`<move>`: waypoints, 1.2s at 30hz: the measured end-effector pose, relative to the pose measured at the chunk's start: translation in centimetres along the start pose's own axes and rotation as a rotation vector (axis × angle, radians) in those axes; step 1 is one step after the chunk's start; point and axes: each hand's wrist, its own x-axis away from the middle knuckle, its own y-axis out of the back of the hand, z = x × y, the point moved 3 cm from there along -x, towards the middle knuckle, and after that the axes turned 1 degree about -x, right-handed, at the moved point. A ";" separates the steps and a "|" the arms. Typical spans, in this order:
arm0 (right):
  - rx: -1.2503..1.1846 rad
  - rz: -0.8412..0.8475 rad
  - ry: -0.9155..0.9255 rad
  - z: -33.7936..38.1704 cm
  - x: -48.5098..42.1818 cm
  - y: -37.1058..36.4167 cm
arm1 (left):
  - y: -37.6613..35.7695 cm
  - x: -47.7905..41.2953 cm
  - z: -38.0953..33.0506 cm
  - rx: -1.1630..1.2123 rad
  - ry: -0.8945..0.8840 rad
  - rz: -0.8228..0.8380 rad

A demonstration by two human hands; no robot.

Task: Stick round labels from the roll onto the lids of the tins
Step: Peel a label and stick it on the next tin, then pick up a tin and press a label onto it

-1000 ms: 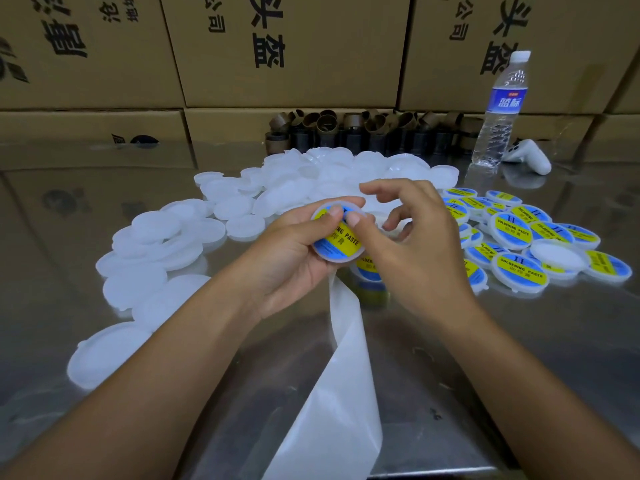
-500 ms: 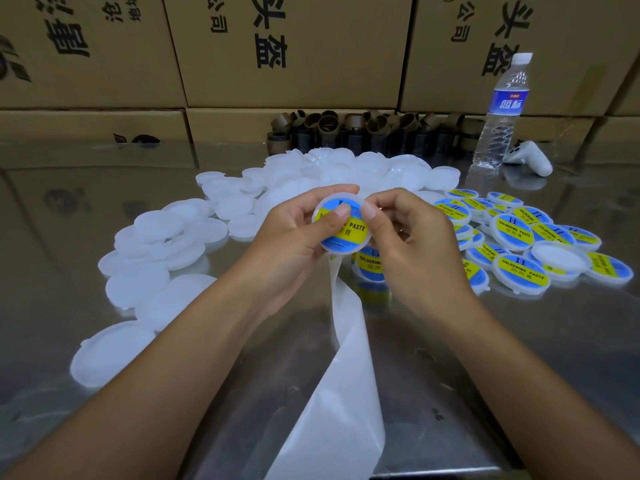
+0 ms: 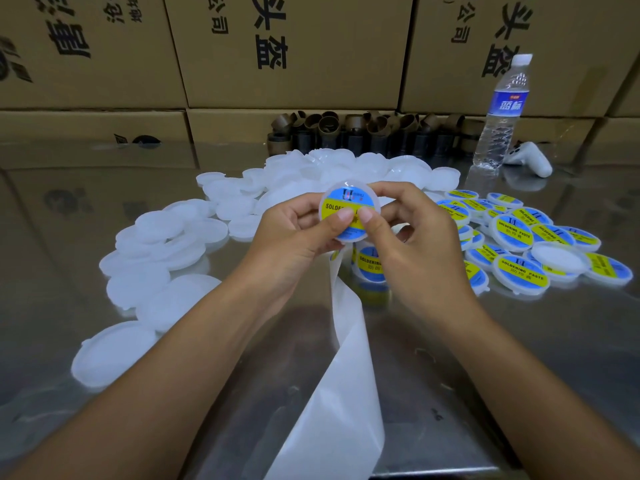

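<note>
left hand (image 3: 287, 237), right hand (image 3: 415, 251) pinch labelled lid (image 3: 349, 202), thumbs pressing on top; blank lids (image 3: 166, 233) left.

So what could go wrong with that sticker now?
The left hand and right hand press their thumbs only on the middle of the label, so its edges might end up loose or wrinkled on the lid. The loose backing strip trails toward the table edge, so it could slide down and drag the next label along.
</note>
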 end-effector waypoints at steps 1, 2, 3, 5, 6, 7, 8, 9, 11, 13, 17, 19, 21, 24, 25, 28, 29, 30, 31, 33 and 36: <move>-0.005 0.010 -0.013 -0.1 0.0 -0.1 | 0.1 0.0 0.0 -0.007 0.000 -0.009; -0.011 0.024 -0.025 -0.1 0.0 -0.2 | 0.1 0.0 0.0 -0.011 0.000 -0.020; -0.013 0.040 -0.032 -0.1 0.1 -0.2 | 0.2 0.0 0.0 -0.008 0.002 -0.030; 0.003 0.061 -0.032 -0.2 0.1 -0.3 | 0.2 0.0 0.0 0.005 0.005 -0.038; 0.012 0.063 -0.029 -0.2 0.1 -0.3 | 0.2 0.0 0.0 0.008 0.006 -0.037; 0.015 0.063 -0.024 -0.2 0.0 -0.3 | 0.1 0.0 0.0 0.007 0.005 -0.036; 0.015 0.063 -0.020 -0.2 0.0 -0.3 | 0.1 0.0 0.0 0.006 0.002 -0.035; 0.015 0.063 -0.017 -0.2 0.0 -0.3 | 0.1 0.0 0.0 0.007 -0.001 -0.032; 0.009 0.050 -0.020 -0.1 0.0 -0.3 | 0.1 0.0 -0.1 0.020 -0.008 -0.023; -0.030 0.011 -0.031 -0.1 0.0 -0.1 | 0.0 0.0 -0.1 0.022 -0.012 -0.014; -0.044 -0.042 -0.060 -0.1 -0.2 0.3 | 0.1 0.0 0.0 -0.063 -0.005 -0.006; -0.038 -0.042 -0.054 -0.1 -0.1 0.3 | 0.1 -0.1 0.0 -0.081 -0.009 -0.008; -0.024 -0.033 -0.044 0.0 -0.1 0.2 | 0.2 -0.1 0.0 -0.081 -0.014 -0.022; 0.002 0.004 -0.033 0.1 -0.2 0.1 | 0.4 -0.2 0.1 -0.080 -0.016 -0.047; -0.003 0.003 -0.031 0.0 -0.3 0.2 | 0.4 -0.3 0.1 -0.087 -0.014 -0.055; -0.056 -0.096 -0.066 -0.3 -0.8 1.2 | 1.2 -0.8 0.4 -0.101 -0.002 -0.169; -0.079 -0.158 -0.095 -0.6 -1.1 1.8 | 1.7 -1.0 0.5 -0.114 0.003 -0.243; -0.103 -0.231 -0.132 -1.0 -1.3 2.4 | 2.3 -1.1 0.6 -0.152 0.006 -0.325; -0.131 -0.312 -0.178 -1.5 -1.6 3.0 | 2.8 -1.2 0.7 -0.214 0.005 -0.406; -0.184 -0.453 -0.291 -2.7 -1.8 4.0 | 3.8 -1.3 1.0 -0.349 -0.002 -0.527; -0.177 -0.561 -0.413 -4.2 -2.0 5.1 | 5.1 -1.3 1.4 -0.561 0.010 -0.611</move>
